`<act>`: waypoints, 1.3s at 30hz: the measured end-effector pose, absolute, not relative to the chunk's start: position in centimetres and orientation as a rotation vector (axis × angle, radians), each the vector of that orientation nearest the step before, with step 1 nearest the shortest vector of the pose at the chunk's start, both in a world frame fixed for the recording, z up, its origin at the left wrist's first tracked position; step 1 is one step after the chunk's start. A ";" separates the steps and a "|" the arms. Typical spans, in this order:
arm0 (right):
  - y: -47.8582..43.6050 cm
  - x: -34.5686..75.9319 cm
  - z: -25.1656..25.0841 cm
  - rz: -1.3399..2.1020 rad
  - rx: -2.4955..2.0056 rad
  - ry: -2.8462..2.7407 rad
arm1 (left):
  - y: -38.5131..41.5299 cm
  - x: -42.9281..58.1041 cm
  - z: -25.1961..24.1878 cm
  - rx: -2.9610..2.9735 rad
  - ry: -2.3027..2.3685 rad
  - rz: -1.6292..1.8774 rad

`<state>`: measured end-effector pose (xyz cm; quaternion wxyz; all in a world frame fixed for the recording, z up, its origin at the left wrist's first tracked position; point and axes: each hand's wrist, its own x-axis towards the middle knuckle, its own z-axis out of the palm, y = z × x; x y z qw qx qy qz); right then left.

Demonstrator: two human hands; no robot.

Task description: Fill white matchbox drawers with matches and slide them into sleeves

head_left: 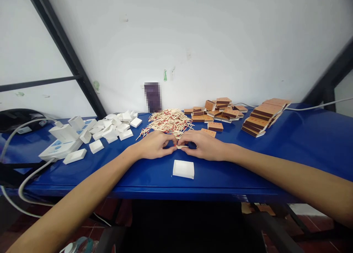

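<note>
Close together at the front of the match pile, my left hand (157, 144) and my right hand (202, 145) pinch a small bunch of matches (181, 147) between their fingertips. The bunch lies crosswise, with a red head showing at its left end. Just in front of the hands, a white matchbox tray (183, 169) lies on the blue table (149, 175). Behind my fingers spreads a heap of loose matches (171, 120) with red heads. How many matches are in my fingers is hidden.
Several white trays (117, 125) lie heaped at the left, near a white power strip box (62, 148) and cables. Orange-brown matchboxes (226, 113) are piled behind my right hand. More matchboxes (263, 117) stand stacked in rows at the right. A white wall (198, 43) closes off the back.
</note>
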<state>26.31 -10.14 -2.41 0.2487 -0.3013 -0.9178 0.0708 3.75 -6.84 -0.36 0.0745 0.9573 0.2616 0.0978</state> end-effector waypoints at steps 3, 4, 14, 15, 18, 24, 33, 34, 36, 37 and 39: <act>-10.0 26.3 -2.6 0.182 -0.835 -2.504 | -6.9 3.9 -0.3 2.852 0.791 0.285; -10.0 26.3 -2.6 0.174 -0.850 -2.501 | -7.0 4.0 -0.2 2.844 0.800 0.276; -9.8 26.2 -2.8 0.144 -0.887 -2.456 | -6.8 4.1 -0.5 2.893 0.841 0.233; -9.8 26.1 -2.8 0.155 -0.890 -2.444 | -6.9 4.1 -0.5 2.930 0.840 0.220; -9.7 26.0 -3.0 0.199 -0.894 -2.415 | -7.1 4.2 -0.2 3.063 0.843 0.164; -9.6 26.0 -3.1 0.207 -0.863 -2.389 | -7.6 4.6 0.3 3.231 0.863 0.013; -9.5 26.3 -3.1 0.215 -0.882 -2.420 | -7.8 4.6 0.2 3.229 0.896 -0.063; -9.5 26.3 -3.1 0.214 -0.880 -2.416 | -7.8 4.6 0.3 3.229 0.895 -0.064; -9.6 26.2 -3.1 0.204 -0.872 -2.406 | -7.7 4.5 0.3 3.236 0.882 -0.053; -9.6 26.1 -3.1 0.198 -0.867 -2.400 | -7.7 4.5 0.3 3.243 0.871 -0.046; -9.7 26.0 -3.1 0.190 -0.861 -2.389 | -7.7 4.5 0.2 3.260 0.845 -0.034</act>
